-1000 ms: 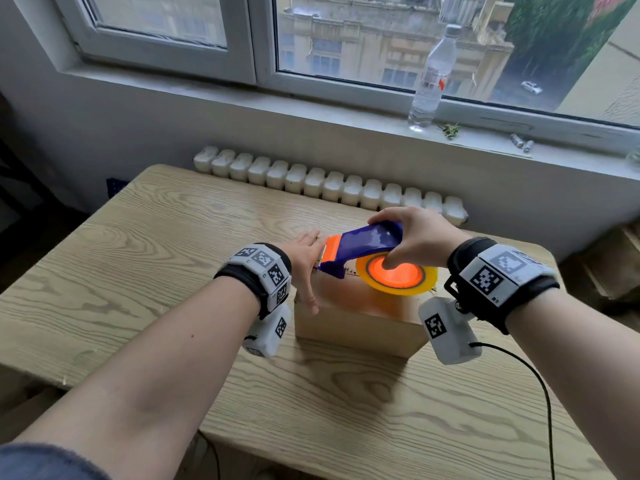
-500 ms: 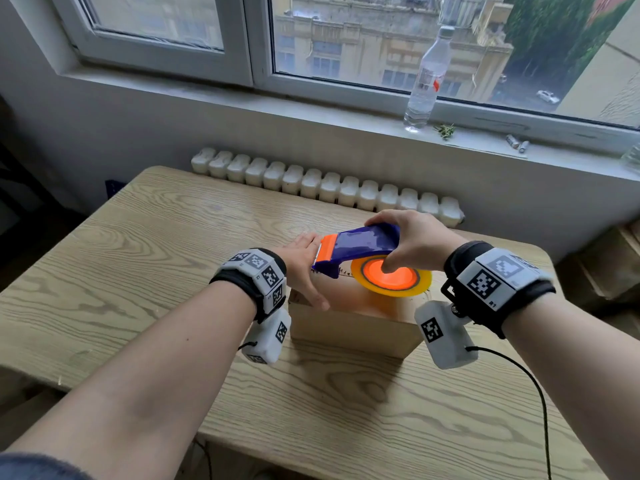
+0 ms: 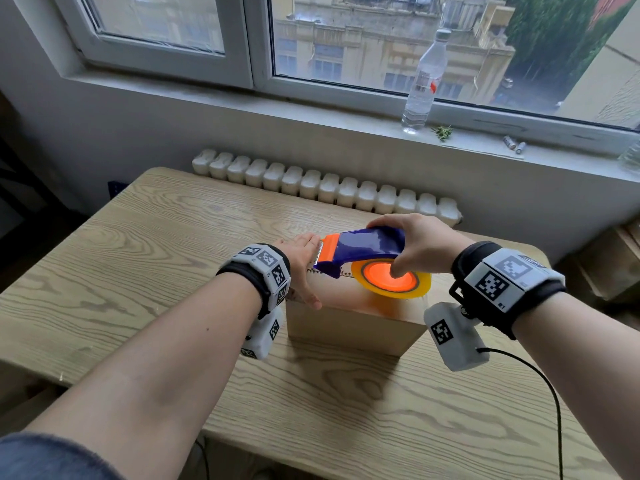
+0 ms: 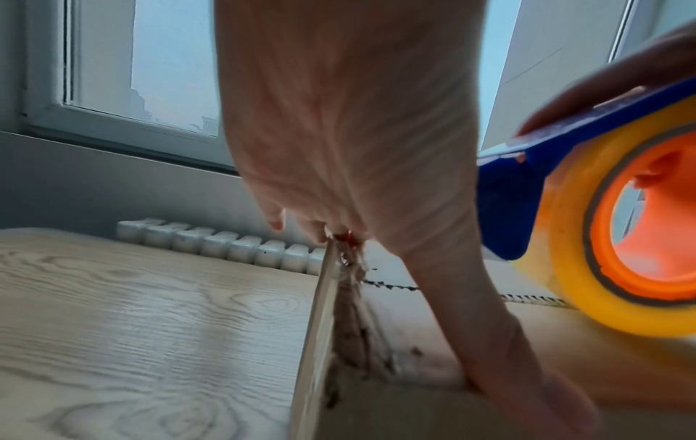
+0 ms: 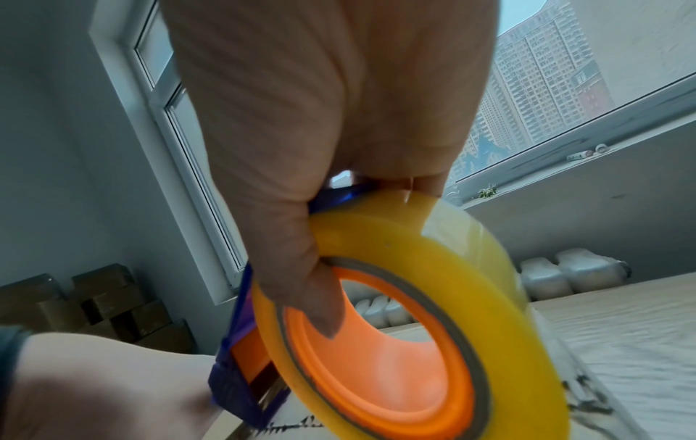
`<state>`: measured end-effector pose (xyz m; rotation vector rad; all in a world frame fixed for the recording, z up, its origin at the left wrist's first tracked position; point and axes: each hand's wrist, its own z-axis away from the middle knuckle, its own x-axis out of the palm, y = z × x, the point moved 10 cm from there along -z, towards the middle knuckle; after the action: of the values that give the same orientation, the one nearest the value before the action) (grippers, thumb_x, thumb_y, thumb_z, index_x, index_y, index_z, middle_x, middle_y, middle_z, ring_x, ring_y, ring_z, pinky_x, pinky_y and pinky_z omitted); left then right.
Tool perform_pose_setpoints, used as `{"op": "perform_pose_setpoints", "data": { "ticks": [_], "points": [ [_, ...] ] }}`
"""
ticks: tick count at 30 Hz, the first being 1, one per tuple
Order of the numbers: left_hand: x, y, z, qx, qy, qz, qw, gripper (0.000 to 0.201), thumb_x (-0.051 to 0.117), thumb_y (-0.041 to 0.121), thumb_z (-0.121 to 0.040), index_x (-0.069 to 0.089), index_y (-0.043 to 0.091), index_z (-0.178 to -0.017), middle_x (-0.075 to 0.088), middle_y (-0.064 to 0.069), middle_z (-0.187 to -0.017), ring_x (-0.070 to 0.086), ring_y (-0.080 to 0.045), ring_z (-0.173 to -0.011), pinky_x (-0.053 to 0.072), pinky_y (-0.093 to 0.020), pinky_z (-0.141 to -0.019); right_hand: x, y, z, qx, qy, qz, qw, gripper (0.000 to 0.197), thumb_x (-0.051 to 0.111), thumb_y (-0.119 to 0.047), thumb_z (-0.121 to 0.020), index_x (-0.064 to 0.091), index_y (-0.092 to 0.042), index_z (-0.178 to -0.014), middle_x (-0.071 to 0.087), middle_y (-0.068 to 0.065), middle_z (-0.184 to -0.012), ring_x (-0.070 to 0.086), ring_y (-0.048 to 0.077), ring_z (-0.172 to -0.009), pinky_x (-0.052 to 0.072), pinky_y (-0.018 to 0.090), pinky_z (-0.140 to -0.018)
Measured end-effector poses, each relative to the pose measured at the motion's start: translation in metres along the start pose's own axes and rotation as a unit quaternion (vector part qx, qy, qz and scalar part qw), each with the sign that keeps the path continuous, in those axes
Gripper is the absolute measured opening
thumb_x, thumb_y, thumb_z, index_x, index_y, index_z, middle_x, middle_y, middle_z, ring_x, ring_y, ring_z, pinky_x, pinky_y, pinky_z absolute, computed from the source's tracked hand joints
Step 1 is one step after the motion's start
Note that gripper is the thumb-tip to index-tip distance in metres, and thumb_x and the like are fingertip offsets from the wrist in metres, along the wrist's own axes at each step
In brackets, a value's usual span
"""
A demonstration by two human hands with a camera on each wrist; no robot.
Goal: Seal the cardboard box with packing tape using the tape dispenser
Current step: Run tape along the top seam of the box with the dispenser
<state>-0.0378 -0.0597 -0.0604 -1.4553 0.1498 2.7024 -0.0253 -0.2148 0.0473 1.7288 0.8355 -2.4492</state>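
Cardboard box [image 3: 349, 327] on wooden table [image 3: 138, 271]; left hand [image 3: 301, 268] flat, fingers straight, pressing box's left top edge; right hand [image 3: 419, 247] gripping blue-orange tape dispenser [image 3: 363, 251] above lid: judge best to anchor tape firmly, pull straight along seam, low.

Right wristband [image 3: 509, 282]: black-and-white square code markers; small print at the 6 o'clock corner of one, perhaps "#1", too small to be sure.
Left wristband [image 3: 263, 268]: square code markers; tiny characters, unreadable.
Wrist camera housings [image 3: 450, 336]: one square code marker each.
Bottle [image 3: 424, 74], at 1 o'clock: label with a red mark, no legible words.
Cardboard box [image 3: 349, 327]: dark printed row along the top, illegible.
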Motion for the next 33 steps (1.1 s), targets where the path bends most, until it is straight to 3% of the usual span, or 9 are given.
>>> {"op": "perform_pose_setpoints", "data": {
  "ticks": [12,18,25,33],
  "points": [
    [0.003,0.001,0.002,-0.011,-0.016,-0.001,1.000,0.140,0.076,0.061,-0.062,-0.019,0.011,-0.151,-0.017,-0.003,-0.161,-0.005,-0.022,-0.150,0.001,-0.039,-0.121,-0.028,0.056,0.037,0.056,-0.015,0.042,0.997,0.080,0.071,0.003,-0.061,0.052,-0.036,-0.128,0.055,-0.004,-0.112,0.052,0.019,-0.094,0.041,0.027,-0.076],
    [0.004,0.000,-0.001,-0.013,-0.018,-0.003,1.000,0.141,0.076,0.064,-0.061,-0.020,0.012,-0.151,-0.018,-0.002,-0.161,-0.006,-0.020,-0.150,0.002,-0.040,-0.123,-0.020,0.046,0.028,0.037,0.003,0.079,0.996,0.081,0.067,0.005,-0.059,0.054,-0.033,-0.129,0.060,0.003,-0.112,0.054,0.024,-0.096,0.051,0.035,-0.077],
    [0.005,0.000,-0.002,-0.009,-0.023,-0.006,1.000,0.142,0.076,0.064,-0.061,-0.020,0.011,-0.151,-0.020,-0.001,-0.160,-0.010,-0.019,-0.150,0.001,-0.038,-0.121,-0.012,0.034,0.013,0.035,-0.028,0.130,0.990,0.079,0.066,0.004,-0.059,0.054,-0.031,-0.129,0.055,-0.001,-0.103,0.049,0.020,-0.089,0.044,0.030,-0.069],
    [0.006,-0.002,-0.001,-0.008,-0.021,-0.007,1.000,0.143,0.074,0.067,-0.059,-0.021,0.012,-0.150,-0.023,0.000,-0.160,-0.014,-0.020,-0.149,-0.001,-0.047,-0.121,-0.008,0.027,0.006,0.044,-0.043,0.162,0.985,0.076,0.063,0.002,-0.063,0.052,-0.033,-0.130,0.051,-0.001,-0.104,0.043,0.019,-0.091,0.039,0.028,-0.065]
  ]
}}
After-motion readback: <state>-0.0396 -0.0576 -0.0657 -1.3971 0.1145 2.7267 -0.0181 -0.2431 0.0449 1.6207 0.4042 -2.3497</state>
